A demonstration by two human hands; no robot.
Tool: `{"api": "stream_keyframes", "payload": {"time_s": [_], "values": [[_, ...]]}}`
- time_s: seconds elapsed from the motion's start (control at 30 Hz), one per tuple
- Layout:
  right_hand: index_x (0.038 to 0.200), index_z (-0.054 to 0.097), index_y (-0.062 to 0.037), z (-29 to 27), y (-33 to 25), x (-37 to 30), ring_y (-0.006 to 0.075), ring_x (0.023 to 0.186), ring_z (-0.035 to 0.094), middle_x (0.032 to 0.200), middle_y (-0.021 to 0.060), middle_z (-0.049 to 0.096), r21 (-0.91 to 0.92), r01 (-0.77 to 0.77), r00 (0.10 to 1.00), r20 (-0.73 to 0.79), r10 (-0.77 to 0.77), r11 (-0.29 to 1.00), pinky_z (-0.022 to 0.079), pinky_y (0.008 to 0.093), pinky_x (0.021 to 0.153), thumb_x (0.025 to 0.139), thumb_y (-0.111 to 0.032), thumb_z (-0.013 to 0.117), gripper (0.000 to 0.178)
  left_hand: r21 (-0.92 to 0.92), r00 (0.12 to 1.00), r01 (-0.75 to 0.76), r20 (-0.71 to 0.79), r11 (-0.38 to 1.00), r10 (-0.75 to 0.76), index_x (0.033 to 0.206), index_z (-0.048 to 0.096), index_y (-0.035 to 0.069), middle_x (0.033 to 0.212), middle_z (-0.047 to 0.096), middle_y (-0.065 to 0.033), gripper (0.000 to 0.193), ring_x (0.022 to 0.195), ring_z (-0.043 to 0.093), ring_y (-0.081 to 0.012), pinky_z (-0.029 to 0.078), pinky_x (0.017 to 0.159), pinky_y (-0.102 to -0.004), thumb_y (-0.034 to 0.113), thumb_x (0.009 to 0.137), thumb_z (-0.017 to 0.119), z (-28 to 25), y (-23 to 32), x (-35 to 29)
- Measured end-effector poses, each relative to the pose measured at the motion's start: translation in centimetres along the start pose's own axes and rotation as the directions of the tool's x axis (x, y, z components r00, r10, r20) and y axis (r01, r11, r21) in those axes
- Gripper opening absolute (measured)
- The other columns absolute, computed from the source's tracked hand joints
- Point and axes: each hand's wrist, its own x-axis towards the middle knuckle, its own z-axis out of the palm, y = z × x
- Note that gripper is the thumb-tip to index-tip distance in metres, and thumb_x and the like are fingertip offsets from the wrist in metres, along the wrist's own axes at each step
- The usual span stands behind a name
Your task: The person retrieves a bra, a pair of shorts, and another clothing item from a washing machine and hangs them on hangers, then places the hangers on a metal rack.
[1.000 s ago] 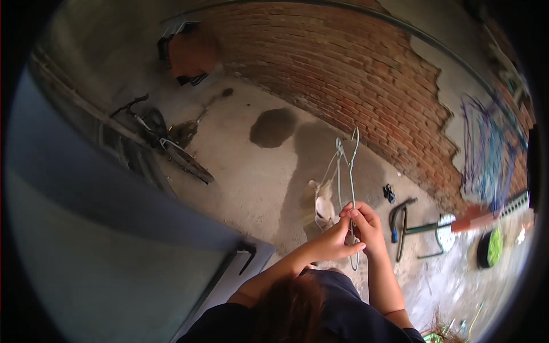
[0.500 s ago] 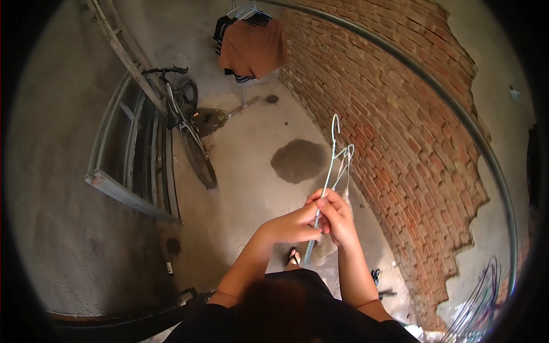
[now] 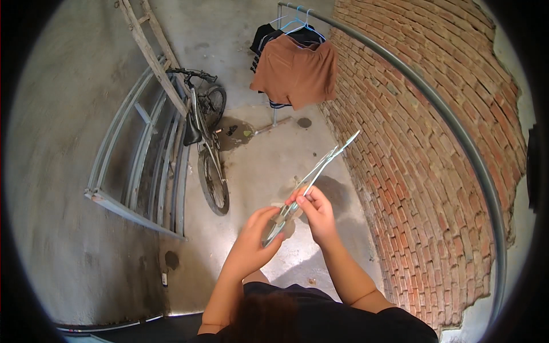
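My right hand [image 3: 318, 215] pinches thin pale wire clothes hangers [image 3: 322, 166] between thumb and fingers. The hangers are seen nearly edge-on, slanting up to the right; how many there are, I cannot tell. My left hand [image 3: 250, 235] curves around their lower end, thumb on one side and fingers on the other. Beneath my hands shows something pale and thin, too blurred to name. Farther off, brown shorts [image 3: 296, 71] hang in front of dark clothes [image 3: 262, 37] on a metal rail [image 3: 426, 88].
The rail bends along a rough brick wall [image 3: 420, 200] on the right. To the left, a bicycle [image 3: 210, 154] stands by a metal frame [image 3: 137, 214] and a wooden ladder [image 3: 150, 54] leaning on the grey wall. Dark stains mark the concrete floor [image 3: 260, 166].
The view has shifted, bringing the hanging clothes lower and more fully into sight. My hands have moved apart, the left now at the hangers' lower end. The hangers tilt more to the right.
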Motion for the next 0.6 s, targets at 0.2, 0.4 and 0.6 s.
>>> {"api": "stream_keyframes", "payload": {"time_s": [0.2,0.4,0.6], "values": [[0.091,0.049,-0.0039,1.4,2.8,12.7,0.0152,0.079,0.057,0.084,0.0074,0.059,-0.013,0.038,0.997,-0.065,-0.039,0.999,0.044,0.0290,0.076,0.090,-0.009,0.048,0.005,-0.010,0.995,0.041,-0.094,0.999,-0.042,0.103,0.058,0.002,0.098,0.059,-0.0123,0.024,0.080,0.058,-0.0235,0.048,0.065,-0.0298,0.009,0.080,0.062,-5.1,-5.5,9.2],[0.100,0.044,-0.0025,2.6,3.1,24.2,0.0144,0.071,0.057,0.078,0.0091,0.059,-0.059,0.076,0.990,-0.112,-0.082,0.995,0.046,0.0270,0.068,0.092,-0.006,0.046,0.009,0.001,0.983,-0.052,-0.174,0.999,0.052,0.093,0.060,0.003,0.082,0.062,-0.0109,0.015,0.069,0.060,-0.0231,0.048,0.059,-0.0281,0.007,0.079,0.063,-9.8,-10.3,20.0],[0.101,0.044,-0.0031,0.4,0.9,33.4,0.0115,0.065,0.054,0.074,0.0076,0.057,-0.144,0.139,0.969,-0.183,-0.164,0.980,0.044,0.0240,0.062,0.093,-0.006,0.044,0.009,-0.060,0.977,-0.154,-0.158,0.986,0.143,0.085,0.060,0.002,0.075,0.061,-0.0092,0.011,0.062,0.061,-0.0180,0.047,0.057,-0.0262,0.006,0.077,0.066,-11.2,-12.3,30.9]]}}
